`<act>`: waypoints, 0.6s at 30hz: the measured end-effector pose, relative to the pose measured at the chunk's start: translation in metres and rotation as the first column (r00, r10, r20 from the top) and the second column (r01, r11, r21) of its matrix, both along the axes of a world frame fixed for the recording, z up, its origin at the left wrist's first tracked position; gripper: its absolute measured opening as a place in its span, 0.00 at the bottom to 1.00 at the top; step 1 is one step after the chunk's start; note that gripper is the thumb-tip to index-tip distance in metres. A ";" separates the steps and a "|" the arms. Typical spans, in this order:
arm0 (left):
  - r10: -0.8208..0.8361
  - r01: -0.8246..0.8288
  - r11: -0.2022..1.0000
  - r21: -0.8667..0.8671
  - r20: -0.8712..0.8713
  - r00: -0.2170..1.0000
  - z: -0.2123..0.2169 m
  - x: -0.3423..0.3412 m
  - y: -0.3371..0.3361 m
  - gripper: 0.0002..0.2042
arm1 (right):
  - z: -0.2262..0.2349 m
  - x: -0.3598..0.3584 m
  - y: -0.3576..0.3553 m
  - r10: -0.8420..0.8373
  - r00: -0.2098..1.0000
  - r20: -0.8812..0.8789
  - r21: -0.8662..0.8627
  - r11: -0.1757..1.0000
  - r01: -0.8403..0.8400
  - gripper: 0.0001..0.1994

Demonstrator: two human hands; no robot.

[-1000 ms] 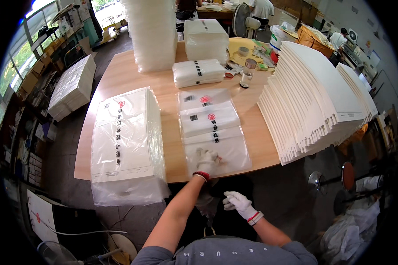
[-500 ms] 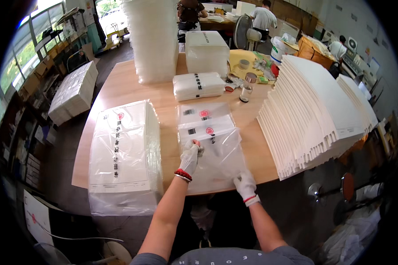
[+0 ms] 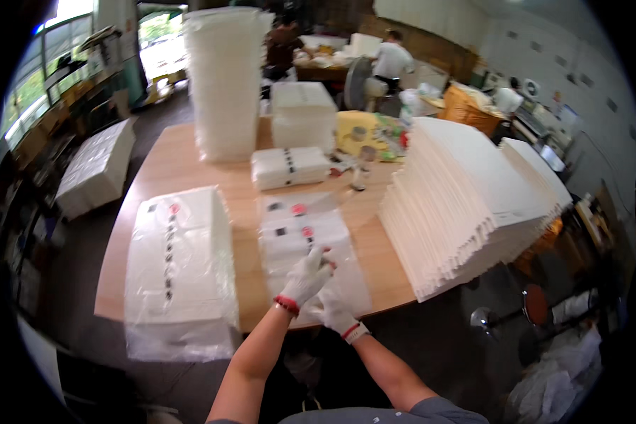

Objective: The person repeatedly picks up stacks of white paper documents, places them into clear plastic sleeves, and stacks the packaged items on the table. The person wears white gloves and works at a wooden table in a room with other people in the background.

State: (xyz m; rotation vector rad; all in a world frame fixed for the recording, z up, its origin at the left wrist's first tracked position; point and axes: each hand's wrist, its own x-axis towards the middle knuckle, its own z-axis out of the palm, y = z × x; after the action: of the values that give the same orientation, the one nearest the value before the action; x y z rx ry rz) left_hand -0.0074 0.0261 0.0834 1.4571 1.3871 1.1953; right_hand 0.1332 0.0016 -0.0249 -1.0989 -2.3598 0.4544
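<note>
Clear printed plastic bags (image 3: 275, 247) lie flat and overlapping at the table's near middle, with red round marks and black print. My left hand (image 3: 306, 275), in a white knit glove with a red bracelet at the wrist, is over the upper bag with its fingers loosely bent and apart. Beside it, my right hand (image 3: 339, 314), gloved too, reaches leftward to the bag's near edge, fingers parted. Motion blurs both hands; I see nothing held in them. To the left is a stack of white sheets (image 3: 180, 254) under clear plastic.
A tall stack of white packs (image 3: 222, 85) stands at the back of the wooden table (image 3: 244, 201). Nearby are a shorter stack (image 3: 304, 116) and a wrapped bundle (image 3: 290, 167). A fanned pile of thick white boards (image 3: 445, 205) fills the right side. People work beyond.
My right hand has moved left from the bag's right corner to beside my left hand. My left hand's fingers have loosened from a closed pinch. The whole view has shifted.
</note>
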 end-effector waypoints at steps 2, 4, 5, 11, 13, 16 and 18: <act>0.038 -0.042 0.999 -0.011 -0.231 0.972 0.022 0.002 -0.024 0.19 | 0.046 0.025 -0.006 0.106 0.983 -0.147 -0.077 0.990 -0.119 0.16; 0.262 -0.092 0.933 0.349 -0.480 0.837 0.023 -0.002 -0.036 0.20 | 0.150 0.068 -0.025 0.202 0.950 -0.237 -0.138 0.961 -0.239 0.12; 0.399 -0.076 0.850 0.521 -0.543 0.739 0.026 0.002 -0.041 0.21 | 0.187 0.093 -0.030 0.189 0.926 -0.327 0.017 0.981 -0.194 0.09; 0.391 -0.095 0.799 0.594 -0.394 0.832 0.071 0.004 -0.075 0.20 | 0.352 0.179 -0.004 -0.321 0.946 -0.035 0.819 0.533 0.212 0.24; 0.308 -0.046 0.819 0.571 -0.372 0.875 0.083 0.015 -0.084 0.18 | 0.361 0.213 0.021 -0.391 0.920 -0.018 0.542 0.769 0.337 0.23; 0.167 0.057 0.842 0.536 -0.361 0.917 0.100 0.031 -0.101 0.14 | 0.379 0.223 0.032 -0.410 0.911 -0.032 0.365 0.844 0.393 0.20; -0.002 0.174 0.846 0.505 -0.322 0.947 0.113 0.043 -0.109 0.11 | 0.388 0.226 0.038 -0.399 0.915 -0.052 0.428 0.819 0.381 0.17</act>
State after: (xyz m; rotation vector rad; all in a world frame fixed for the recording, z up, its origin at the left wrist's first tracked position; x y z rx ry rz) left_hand 0.0361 -0.0832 0.1961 2.1539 1.2157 1.4006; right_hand 0.3588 0.0395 0.3629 -1.3276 -2.0405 -0.2349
